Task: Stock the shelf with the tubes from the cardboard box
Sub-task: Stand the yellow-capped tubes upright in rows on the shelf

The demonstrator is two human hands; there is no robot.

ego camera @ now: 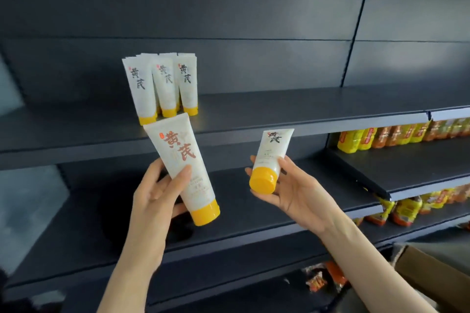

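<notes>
Each hand, left (155, 190) and right (287, 185), grips a tube (181, 165); light, squashy plastic, best held near the stiff cap (262, 180).

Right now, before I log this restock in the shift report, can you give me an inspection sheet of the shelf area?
Surface: dark shelf, level, holding tubes towards its left.
Job's things: stocked tubes stand cap-down in a cluster, three in front and more behind. The left tube and right tube are held below the shelf's front edge. A cardboard box is partly in view at lower right.
Clutter: orange packets on a low shelf.
Grippers: left hand grips the left tube; right hand grips the right tube near its cap.
Cables: nothing seen.
Surroundings: yellow and orange goods on the neighbouring shelves at right.
</notes>
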